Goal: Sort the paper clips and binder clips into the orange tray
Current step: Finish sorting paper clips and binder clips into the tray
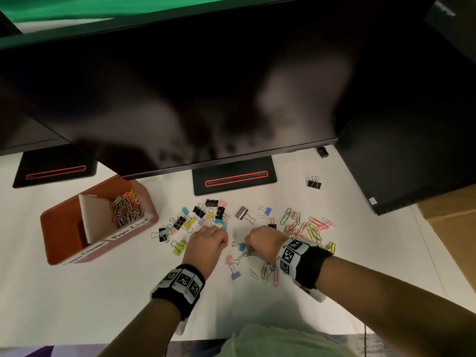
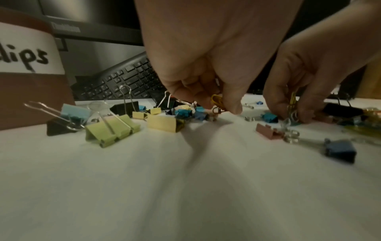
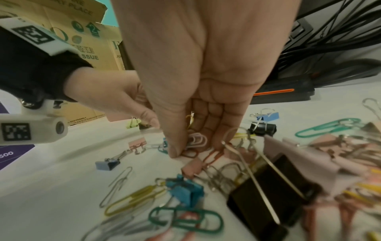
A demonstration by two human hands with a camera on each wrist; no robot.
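Observation:
The orange tray (image 1: pixel 61 222) stands at the left, and its far compartment holds a heap of coloured paper clips (image 1: pixel 126 207). Coloured and black binder clips (image 1: pixel 206 215) lie scattered mid-table. Loose paper clips (image 1: pixel 311 228) are piled to the right. My left hand (image 1: pixel 219 242) hovers low over the cloth, its fingers curled and pinching a yellow paper clip (image 2: pixel 216 100). Close beside it, my right hand (image 1: pixel 251 249) has its fingertips (image 3: pixel 175 150) down on the table, bunched round several paper clips (image 3: pixel 196 140). A teal binder clip (image 1: pixel 241 246) lies between the hands.
Dark monitors overhang the back of the table, with their stand bases (image 1: pixel 234 177) behind the clips. A lone black binder clip (image 1: pixel 314 182) sits far right. A cardboard box (image 1: pixel 453 228) borders the right edge. A keyboard (image 2: pixel 123 81) lies under the monitor.

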